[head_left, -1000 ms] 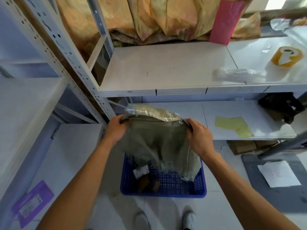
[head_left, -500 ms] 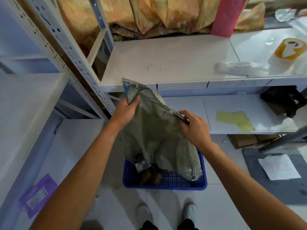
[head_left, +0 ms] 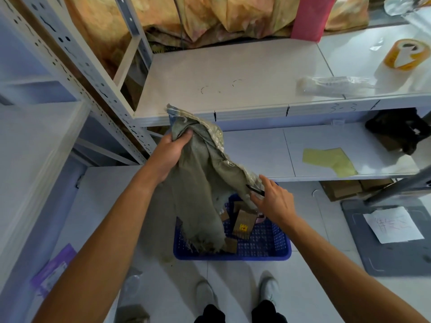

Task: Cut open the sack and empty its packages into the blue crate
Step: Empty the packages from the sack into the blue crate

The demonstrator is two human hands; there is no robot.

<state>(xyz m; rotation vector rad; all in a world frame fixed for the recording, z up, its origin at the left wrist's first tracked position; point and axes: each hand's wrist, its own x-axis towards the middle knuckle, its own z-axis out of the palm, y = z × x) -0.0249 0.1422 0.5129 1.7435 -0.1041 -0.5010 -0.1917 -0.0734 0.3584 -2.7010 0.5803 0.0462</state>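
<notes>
The grey-green woven sack (head_left: 200, 183) hangs limp over the blue crate (head_left: 263, 255), its open lower end reaching into it. My left hand (head_left: 170, 155) grips the sack's upper corner and holds it up by the shelf edge. My right hand (head_left: 274, 201) is at the sack's lower right edge, fingers mostly extended, with a thin black tool (head_left: 255, 190) pinched between thumb and fingers. Brown packages (head_left: 243, 223) lie in the crate, partly hidden under the sack.
White metal shelving (head_left: 233, 73) stands in front and to the left. On it lie a tape roll (head_left: 407, 54), a clear plastic bag (head_left: 333, 86) and yellow paper (head_left: 328, 160). A grey mat with a paper sheet (head_left: 394, 224) is on the floor to the right. My shoes (head_left: 268, 287) are below the crate.
My left hand has lifted the sack's corner higher. My right hand has dropped lower and loosened from the sack's edge. The sack has gone slack and more packages show in the crate.
</notes>
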